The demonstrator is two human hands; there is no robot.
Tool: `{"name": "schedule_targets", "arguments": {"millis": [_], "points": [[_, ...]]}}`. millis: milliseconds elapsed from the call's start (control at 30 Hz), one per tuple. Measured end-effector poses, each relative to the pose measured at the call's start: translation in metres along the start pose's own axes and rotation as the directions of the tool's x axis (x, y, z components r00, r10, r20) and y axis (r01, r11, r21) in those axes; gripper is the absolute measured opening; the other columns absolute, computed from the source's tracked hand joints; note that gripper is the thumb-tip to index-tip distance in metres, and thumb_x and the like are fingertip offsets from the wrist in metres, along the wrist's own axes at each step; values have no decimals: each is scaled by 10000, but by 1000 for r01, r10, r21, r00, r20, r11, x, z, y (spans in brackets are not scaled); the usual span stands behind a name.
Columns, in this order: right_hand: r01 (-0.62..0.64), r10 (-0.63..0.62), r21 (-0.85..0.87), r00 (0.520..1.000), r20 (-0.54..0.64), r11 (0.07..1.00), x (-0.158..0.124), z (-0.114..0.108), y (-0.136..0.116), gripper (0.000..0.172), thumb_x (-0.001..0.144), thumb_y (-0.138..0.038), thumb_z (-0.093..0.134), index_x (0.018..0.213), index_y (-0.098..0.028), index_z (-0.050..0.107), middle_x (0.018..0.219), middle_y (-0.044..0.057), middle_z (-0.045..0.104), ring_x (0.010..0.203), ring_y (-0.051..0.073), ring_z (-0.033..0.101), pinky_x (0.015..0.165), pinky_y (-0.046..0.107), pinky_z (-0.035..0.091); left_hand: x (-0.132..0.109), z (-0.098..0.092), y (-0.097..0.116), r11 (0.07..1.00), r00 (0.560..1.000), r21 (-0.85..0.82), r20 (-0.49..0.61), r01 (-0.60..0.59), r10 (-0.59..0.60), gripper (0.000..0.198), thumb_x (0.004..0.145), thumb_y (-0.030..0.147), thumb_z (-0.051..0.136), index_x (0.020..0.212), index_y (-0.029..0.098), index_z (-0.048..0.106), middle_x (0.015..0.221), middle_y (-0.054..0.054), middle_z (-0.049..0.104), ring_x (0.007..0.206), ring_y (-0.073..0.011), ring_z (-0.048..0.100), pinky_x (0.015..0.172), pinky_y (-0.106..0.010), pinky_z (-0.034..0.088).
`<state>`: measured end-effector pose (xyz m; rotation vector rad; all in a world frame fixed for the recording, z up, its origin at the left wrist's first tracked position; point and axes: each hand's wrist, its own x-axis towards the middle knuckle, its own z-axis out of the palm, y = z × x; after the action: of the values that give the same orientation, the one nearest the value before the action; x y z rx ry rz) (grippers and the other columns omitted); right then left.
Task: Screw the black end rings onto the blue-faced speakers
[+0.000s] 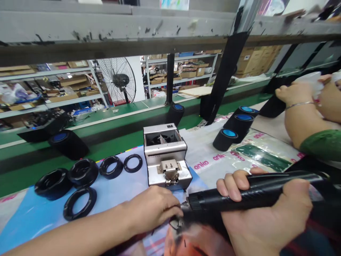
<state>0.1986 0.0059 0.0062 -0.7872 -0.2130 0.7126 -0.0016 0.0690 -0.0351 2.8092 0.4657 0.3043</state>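
My right hand [266, 217] is wrapped round a black electric screwdriver [234, 193], held nearly level with its bit pointing left. Close against that bit, my left hand [157, 209] has its fingers pinched together. What lies between those fingers is hidden. Just beyond my hands stands a metal screw feeder [167, 156], with an open top tray and a small bracket on its front. Left of it, several black rings [110, 167] of differing thickness lie on a blue printed sheet [23, 220].
Black cylinders with blue ends [225, 138] stand at the right on plastic wrap; others [68, 144] are on the green conveyor belt [128, 129]. A co-worker's hands [298, 92] hold something whitish at the far right. A metal beam [119, 32] crosses above, with a slanted black post [226, 78].
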Motion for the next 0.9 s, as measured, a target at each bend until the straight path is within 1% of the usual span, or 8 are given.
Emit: {"name": "schedule_targets", "arguments": {"millis": [200,333,400,500,633,733,800,900], "points": [[136,-135,-124,991,18,983,40,1,-33,734,437,-825,901,737,-270,525,545,-72,402,404,97,313,368,264,351,-5,-32,10,996,961,40,-264,-74,82,311,1116,227,626,852,170,781,674,18,814,556,-114,741,568,-168,560],[-29,87,-410,988,126,912,70,7,-34,752,380,-703,975,802,-258,541,604,-14,571,358,123,409,329,308,371,-2,-73,-7,986,847,167,-522,-19,105,281,1148,141,480,1117,143,760,956,-73,869,856,-162,818,803,-228,646],[-86,219,-541,958,186,837,80,8,-19,684,559,-656,988,911,-232,583,640,-28,596,371,140,478,328,285,392,6,-87,-27,969,807,239,-583,63,91,252,1119,100,518,1200,145,753,1048,-111,873,949,-216,818,858,-321,664],[-74,292,-690,934,205,720,99,9,14,363,1002,-461,794,1142,-167,634,733,-54,602,499,94,558,441,201,474,18,-96,-56,930,810,330,-582,160,67,236,1090,93,570,1180,148,780,1137,-161,858,996,-302,813,821,-441,666],[110,153,-765,952,264,635,131,12,46,190,1040,-287,767,1133,-131,709,1075,48,719,902,166,708,800,325,643,20,-97,-57,890,807,414,-583,192,97,248,1102,114,551,1230,161,758,1351,-238,759,1176,-371,747,862,-528,620],[248,46,-760,938,343,601,123,-6,50,175,984,-287,822,1055,-142,754,1200,81,745,1195,254,694,1114,508,564,16,-90,-24,893,829,448,-483,-42,281,264,1165,206,479,1177,164,740,1059,-111,814,944,-218,759,791,-356,604],[324,-50,-726,927,372,606,87,-37,46,225,927,-328,871,1050,-163,782,1259,85,750,1312,280,646,1248,546,443,14,-76,0,883,882,392,-277,-260,382,327,1178,302,481,1112,142,758,809,-26,774,707,-165,711,633,-287,572],[348,-144,-672,929,342,654,3,-98,38,412,1021,-590,721,1073,-182,744,1151,75,744,1097,239,702,1061,467,581,12,-45,21,935,945,166,152,-314,290,458,1125,497,556,1146,97,779,888,-85,809,749,-240,779,653,-342,658]]}}
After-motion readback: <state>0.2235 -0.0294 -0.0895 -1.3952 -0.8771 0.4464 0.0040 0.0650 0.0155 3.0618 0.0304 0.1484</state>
